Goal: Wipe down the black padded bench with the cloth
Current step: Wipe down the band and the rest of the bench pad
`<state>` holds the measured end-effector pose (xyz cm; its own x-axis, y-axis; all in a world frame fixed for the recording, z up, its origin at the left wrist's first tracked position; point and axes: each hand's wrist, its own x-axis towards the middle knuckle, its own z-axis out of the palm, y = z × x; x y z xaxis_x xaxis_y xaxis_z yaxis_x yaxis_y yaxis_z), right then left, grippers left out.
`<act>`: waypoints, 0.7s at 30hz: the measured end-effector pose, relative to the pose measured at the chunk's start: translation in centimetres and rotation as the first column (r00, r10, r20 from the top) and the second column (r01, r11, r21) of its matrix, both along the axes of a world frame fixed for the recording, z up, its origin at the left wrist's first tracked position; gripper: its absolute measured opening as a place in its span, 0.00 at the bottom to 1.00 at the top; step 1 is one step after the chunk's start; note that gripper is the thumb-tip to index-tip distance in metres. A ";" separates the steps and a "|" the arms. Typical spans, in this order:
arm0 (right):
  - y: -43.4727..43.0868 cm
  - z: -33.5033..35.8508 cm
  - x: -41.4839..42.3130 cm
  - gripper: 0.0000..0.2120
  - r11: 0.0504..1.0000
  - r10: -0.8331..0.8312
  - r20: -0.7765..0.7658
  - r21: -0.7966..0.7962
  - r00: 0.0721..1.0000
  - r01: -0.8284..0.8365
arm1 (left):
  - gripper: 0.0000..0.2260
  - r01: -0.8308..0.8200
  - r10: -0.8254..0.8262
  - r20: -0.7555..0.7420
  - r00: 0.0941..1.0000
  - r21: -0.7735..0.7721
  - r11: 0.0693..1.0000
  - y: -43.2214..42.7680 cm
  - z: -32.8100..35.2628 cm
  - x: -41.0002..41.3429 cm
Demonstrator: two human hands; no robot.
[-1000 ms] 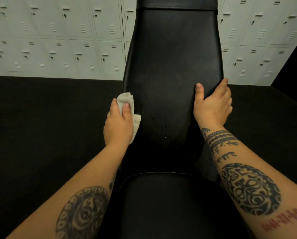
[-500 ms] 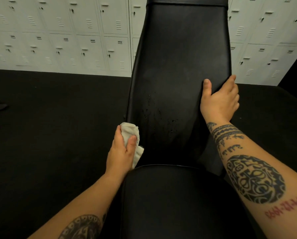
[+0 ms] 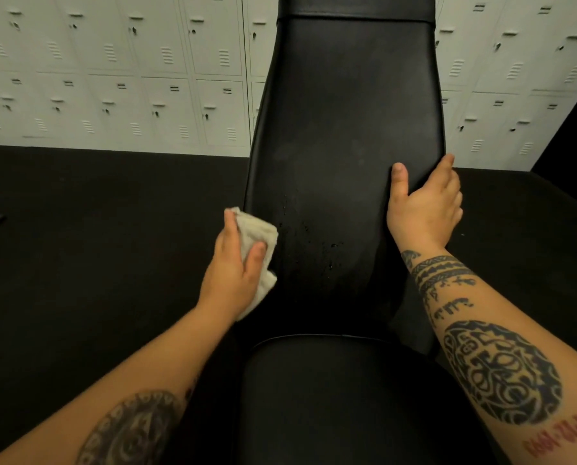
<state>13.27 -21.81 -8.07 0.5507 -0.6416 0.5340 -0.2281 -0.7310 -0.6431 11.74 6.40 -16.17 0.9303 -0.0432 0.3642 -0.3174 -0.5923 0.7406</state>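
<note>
Bunched in our left hand (image 3: 236, 266), thumb over fingers, the cloth (image 3: 258, 236) presses on the left edge of the black padded bench (image 3: 344, 129), having climbed back up from near the seat joint half a second ago; we judge an up-and-down edge stroke under way. Our right hand (image 3: 424, 203) still clasps the right edge, thumb on top. Wet specks (image 3: 314, 236) mid-pad remain. Bench frame hidden; top cut off.

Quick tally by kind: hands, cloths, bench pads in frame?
Hands: 2, the left hand gripping the cloth, the right hand on the pad's edge
Cloths: 1, the cloth
Bench pads: 2, the back pad and the seat pad
Total: 5
</note>
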 end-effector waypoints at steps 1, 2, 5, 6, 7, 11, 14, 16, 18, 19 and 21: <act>-0.1 -0.1 0.1 0.43 1.000 -0.004 0.002 -0.001 1.000 0.004 | 0.33 -0.009 0.009 0.009 1.000 -0.007 1.000 -0.4 1.1 1.2; -0.1 -0.1 0.1 0.43 1.000 -0.007 0.004 -0.004 1.000 0.007 | 0.32 -0.024 0.024 0.010 1.000 -0.013 1.000 -0.7 2.3 2.4; -0.1 -0.2 0.2 0.43 1.000 -0.014 0.005 -0.010 1.000 0.015 | 0.27 -0.074 0.075 0.025 0.997 -0.026 0.997 -1.7 5.7 5.4; 0.0 -0.2 0.2 0.43 1.000 -0.017 0.005 -0.010 1.000 0.017 | 0.25 -0.087 0.088 0.044 0.995 -0.019 0.996 -2.1 6.7 6.1; 0.0 -0.2 0.2 0.42 1.000 -0.020 0.008 -0.010 1.000 0.020 | 0.23 -0.103 0.104 0.050 0.993 -0.006 0.995 -2.5 7.6 6.9; 0.0 -0.1 0.0 0.42 1.000 -0.004 0.021 0.001 1.000 0.004 | 0.15 -0.265 0.268 0.005 0.963 -0.135 0.955 -3.4 11.7 8.2; -0.1 0.0 -0.2 0.42 1.000 0.019 0.032 0.010 0.999 -0.019 | 0.12 -0.330 0.416 0.102 0.904 -0.455 0.827 -2.8 14.8 8.2; -0.1 0.0 -0.2 0.42 1.000 0.016 0.035 0.019 0.999 -0.017 | 0.13 -0.226 0.421 0.251 0.871 -0.557 0.799 -2.8 15.8 7.4; -0.1 0.0 -0.2 0.42 0.999 0.019 0.036 0.028 0.999 -0.020 | 0.15 -0.083 0.327 0.371 0.869 -0.543 0.836 -3.6 15.3 6.2; 0.0 0.0 -0.2 0.42 0.999 0.023 0.037 0.033 0.999 -0.024 | 0.16 -0.034 0.249 0.399 0.883 -0.475 0.880 -4.2 14.6 5.7; -0.1 0.0 -0.2 0.42 0.999 0.026 0.036 0.035 0.999 -0.028 | 0.18 0.034 0.040 0.399 0.916 -0.179 0.983 -5.0 12.2 4.9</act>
